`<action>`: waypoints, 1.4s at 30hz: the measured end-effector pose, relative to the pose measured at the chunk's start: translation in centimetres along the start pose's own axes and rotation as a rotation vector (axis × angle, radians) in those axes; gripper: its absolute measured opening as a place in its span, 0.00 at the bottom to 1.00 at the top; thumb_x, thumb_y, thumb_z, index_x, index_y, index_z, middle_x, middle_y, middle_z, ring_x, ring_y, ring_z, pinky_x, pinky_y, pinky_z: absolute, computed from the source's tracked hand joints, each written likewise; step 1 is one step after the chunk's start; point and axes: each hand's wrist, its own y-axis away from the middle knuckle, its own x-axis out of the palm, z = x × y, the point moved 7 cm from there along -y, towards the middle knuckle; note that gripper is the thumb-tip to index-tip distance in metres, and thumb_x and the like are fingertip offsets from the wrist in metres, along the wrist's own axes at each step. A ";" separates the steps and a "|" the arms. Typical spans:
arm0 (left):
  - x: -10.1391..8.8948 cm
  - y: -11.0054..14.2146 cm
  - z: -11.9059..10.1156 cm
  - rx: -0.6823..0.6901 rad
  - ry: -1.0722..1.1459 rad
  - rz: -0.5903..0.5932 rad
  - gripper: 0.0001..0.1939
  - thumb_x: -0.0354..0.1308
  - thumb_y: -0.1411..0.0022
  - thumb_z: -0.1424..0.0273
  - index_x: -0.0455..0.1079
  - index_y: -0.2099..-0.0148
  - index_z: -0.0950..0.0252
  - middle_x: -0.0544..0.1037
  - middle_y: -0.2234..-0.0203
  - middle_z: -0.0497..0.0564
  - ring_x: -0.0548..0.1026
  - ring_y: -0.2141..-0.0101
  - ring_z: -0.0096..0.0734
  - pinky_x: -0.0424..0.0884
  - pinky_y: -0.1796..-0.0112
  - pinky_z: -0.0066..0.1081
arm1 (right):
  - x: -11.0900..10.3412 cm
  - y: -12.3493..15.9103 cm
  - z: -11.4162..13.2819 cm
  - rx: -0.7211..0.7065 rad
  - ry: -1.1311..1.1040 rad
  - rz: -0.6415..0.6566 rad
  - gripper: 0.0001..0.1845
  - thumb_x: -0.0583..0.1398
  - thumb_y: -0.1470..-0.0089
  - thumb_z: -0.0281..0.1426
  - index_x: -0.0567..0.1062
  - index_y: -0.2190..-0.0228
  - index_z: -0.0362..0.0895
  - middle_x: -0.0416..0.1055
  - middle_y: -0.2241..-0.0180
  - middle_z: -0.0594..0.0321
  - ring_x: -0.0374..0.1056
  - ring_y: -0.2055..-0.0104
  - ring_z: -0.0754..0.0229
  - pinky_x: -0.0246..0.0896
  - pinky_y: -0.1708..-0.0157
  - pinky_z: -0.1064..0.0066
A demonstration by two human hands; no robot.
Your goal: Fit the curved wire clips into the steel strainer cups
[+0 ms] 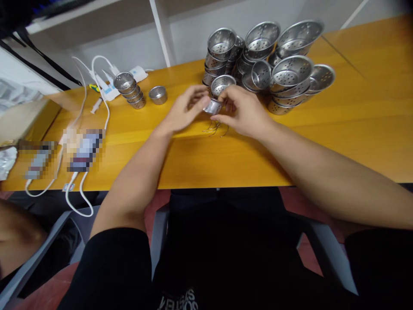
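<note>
A small shiny metal cup (212, 106) is held between my two hands above the wooden table. My left hand (189, 107) grips its left side with thumb and curled fingers. My right hand (245, 110) closes on its right side, fingers over the rim and thumb below. Several thin bent wires (214, 128) show just under the cup; whether they touch it I cannot tell. Right behind my fingers sits a perforated metal cup (223, 84). Beyond it rise stacks of perforated cups, among them a tall stack (215, 60) and a wider stack (288, 82).
Left of my hands stand a short stack of perforated cups (129, 89) and a single cup (158, 95). A white power strip (111, 91) with cables lies behind them. Two blurred phones, one nearer me (85, 151), are plugged in. Another person's bare limb (19, 232) shows at lower left.
</note>
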 end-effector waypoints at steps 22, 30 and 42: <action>1.7 0.4 -2.1 0.025 -0.002 0.078 0.46 0.96 0.45 0.60 0.80 0.30 0.55 0.84 0.31 0.55 0.82 0.22 0.63 0.74 0.15 0.60 | 1.5 0.2 1.3 -0.053 -0.001 0.143 0.17 0.76 0.29 0.50 0.88 0.46 0.57 0.82 0.39 0.50 0.81 0.39 0.28 0.81 0.30 0.25; 0.8 0.4 -1.6 0.043 -0.064 0.136 0.48 0.96 0.49 0.52 0.82 0.31 0.53 0.84 0.26 0.57 0.79 0.21 0.65 0.75 0.17 0.58 | 0.4 -0.2 1.1 -0.032 -0.006 0.062 0.24 0.73 0.27 0.65 0.89 0.50 0.61 0.81 0.40 0.48 0.75 0.30 0.21 0.72 0.23 0.16; 0.9 0.4 -2.1 0.043 -0.083 0.115 0.47 0.96 0.46 0.55 0.80 0.31 0.53 0.83 0.28 0.58 0.78 0.21 0.66 0.71 0.14 0.59 | -0.3 -0.2 0.9 -0.005 -0.013 0.016 0.20 0.75 0.26 0.61 0.90 0.49 0.62 0.82 0.42 0.49 0.76 0.30 0.20 0.74 0.27 0.14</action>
